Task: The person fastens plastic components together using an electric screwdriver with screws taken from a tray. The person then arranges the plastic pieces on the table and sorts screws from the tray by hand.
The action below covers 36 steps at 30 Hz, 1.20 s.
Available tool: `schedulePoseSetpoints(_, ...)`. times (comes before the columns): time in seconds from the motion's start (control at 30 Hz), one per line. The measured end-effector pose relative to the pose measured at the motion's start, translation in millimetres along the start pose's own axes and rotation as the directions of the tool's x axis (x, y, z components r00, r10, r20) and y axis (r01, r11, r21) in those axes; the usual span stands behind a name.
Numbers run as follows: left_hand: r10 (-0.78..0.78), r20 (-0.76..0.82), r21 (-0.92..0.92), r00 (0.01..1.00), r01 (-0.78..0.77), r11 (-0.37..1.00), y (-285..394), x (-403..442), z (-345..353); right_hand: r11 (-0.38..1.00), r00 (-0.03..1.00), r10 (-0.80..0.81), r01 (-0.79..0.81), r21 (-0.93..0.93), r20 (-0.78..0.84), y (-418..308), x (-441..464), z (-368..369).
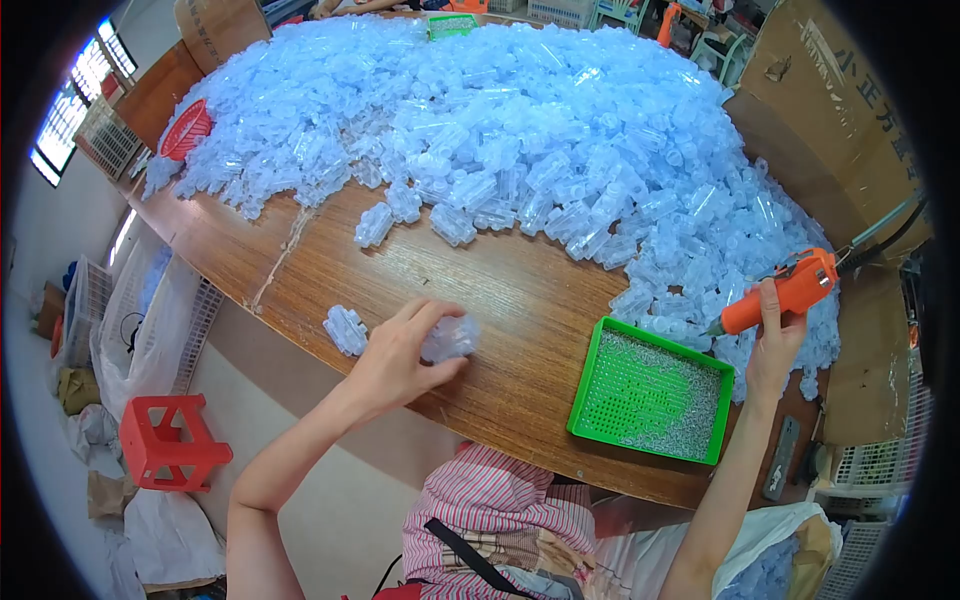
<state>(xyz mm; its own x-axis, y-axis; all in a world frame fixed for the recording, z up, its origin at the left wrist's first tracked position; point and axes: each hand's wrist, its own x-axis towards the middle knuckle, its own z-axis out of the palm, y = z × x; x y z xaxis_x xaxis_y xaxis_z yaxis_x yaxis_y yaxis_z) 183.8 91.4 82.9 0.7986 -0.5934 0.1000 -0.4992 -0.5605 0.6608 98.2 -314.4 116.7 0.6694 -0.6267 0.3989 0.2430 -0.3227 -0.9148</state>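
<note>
My left hand (pixel 398 352) is curled around a clear plastic part (pixel 452 338) near the table's front edge, its fingers and thumb closed on the sides. Just left of that hand lies another clear plastic part (pixel 346 330). In my right hand (pixel 776 335) is an orange electric screwdriver (pixel 785 295), gripped by its body with the tip pointing left. Below that tip, a green tray (pixel 577 405) holds many small metallic screws (pixel 655 385). The screwdriver's tip is above the tray's far right side, apart from the part in my left hand.
A large heap of clear plastic parts (pixel 560 120) covers the back of the wooden table (pixel 480 290). Cardboard (pixel 830 120) walls its right side. A red basket (pixel 187 130) sits at the left, a red stool (pixel 172 440) on the floor. Another person's arm shows at the far edge.
</note>
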Motion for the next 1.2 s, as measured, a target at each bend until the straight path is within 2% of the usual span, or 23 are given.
schedulePoseSetpoints(0.03, -0.059, 0.049, -0.23, 0.997, 0.069, 0.971, 6.6, -2.1, 2.8, 0.999, 1.0, -0.01, 0.009, 0.051, 0.006, -8.6, -10.3, 9.5)
schedulePoseSetpoints(0.1, -0.131, 0.182, -0.631, 0.975, 0.218, 0.745, 23.2, -5.0, 9.9, 0.989, 0.999, -0.035, 0.033, 0.145, 0.011, -20.2, -26.3, 18.7)
schedulePoseSetpoints(0.13, -0.101, 0.237, -0.611, 0.966, 0.229, 0.758, 26.8, -6.3, 14.7, 0.979, 0.998, -0.036, 0.026, 0.201, 0.047, -11.1, -31.8, 16.0)
schedulePoseSetpoints(0.23, 0.076, 0.345, -0.531, 0.935, 0.128, 0.837, 28.5, -10.2, 42.6, 0.984, 0.993, -0.008, -0.013, 0.18, 0.12, -14.6, -59.0, 20.1)
schedulePoseSetpoints(0.27, 0.067, 0.401, -0.699, 0.914, 0.258, 0.667, 40.6, -15.1, 50.9, 0.97, 0.992, 0.009, -0.039, 0.238, 0.128, -18.4, -68.2, 23.3)
schedulePoseSetpoints(0.3, 0.078, 0.494, -0.749, 0.866, 0.378, 0.543, 49.7, -19.6, 59.5, 0.953, 0.991, 0.019, -0.059, 0.296, 0.135, -21.3, -74.7, 30.6)
schedulePoseSetpoints(0.37, 0.137, 0.66, -0.741, 0.739, 0.609, 0.282, 61.6, -31.9, 75.4, 0.921, 0.985, 0.037, -0.098, 0.377, 0.166, -21.4, -84.5, 32.8)
schedulePoseSetpoints(0.4, 0.169, 0.654, -0.756, 0.737, 0.626, 0.193, 68.7, -40.8, 87.6, 0.906, 0.98, 0.045, -0.122, 0.405, 0.194, -19.5, -88.6, 31.6)
schedulePoseSetpoints(0.43, 0.177, 0.698, -0.716, 0.694, 0.682, 0.15, 77.1, -47.3, 93.0, 0.888, 0.974, 0.053, -0.148, 0.436, 0.222, -17.8, -93.2, 32.5)
schedulePoseSetpoints(0.5, 0.15, 0.805, -0.585, 0.574, 0.81, 0.038, 88.9, -63.9, 108.4, 0.916, 0.976, 0.095, -0.162, 0.367, 0.194, -14.6, -103.4, 40.6)
schedulePoseSetpoints(0.6, 0.136, 0.824, -0.544, 0.55, 0.835, -0.086, 96.7, -78.6, 130.6, 0.943, 0.978, 0.089, -0.144, 0.3, 0.191, -9.8, -110.0, 51.1)
schedulePoseSetpoints(0.7, 0.11, 0.786, -0.614, 0.608, 0.789, 0.031, 89.9, -87.7, 153.5, 0.948, 0.983, 0.076, -0.124, 0.294, 0.169, -4.3, -109.6, 61.0)
schedulePoseSetpoints(0.8, 0.045, 0.771, -0.636, 0.635, 0.77, 0.049, 89.5, -88.6, 161.8, 0.952, 0.989, 0.102, -0.129, 0.28, 0.109, 2.9, -108.4, 67.5)
schedulePoseSetpoints(0.9, -0.036, 0.763, -0.646, 0.645, 0.763, -0.027, 96.5, -84.1, 159.3, 0.95, 0.991, 0.111, -0.128, 0.285, 0.074, 9.2, -109.3, 69.1)
schedulePoseSetpoints(1.1, -0.096, 0.693, -0.712, 0.714, 0.699, 0.061, 97.3, -91.8, 168.1, 0.955, 0.992, 0.119, -0.125, 0.268, 0.04, 16.4, -109.6, 70.9)
schedulePoseSetpoints(1.2, -0.075, 0.707, -0.696, 0.704, 0.71, 0.106, 93.3, -94.6, 170.4, 0.95, 0.991, 0.13, -0.13, 0.283, 0.021, 16.9, -110.8, 71.4)
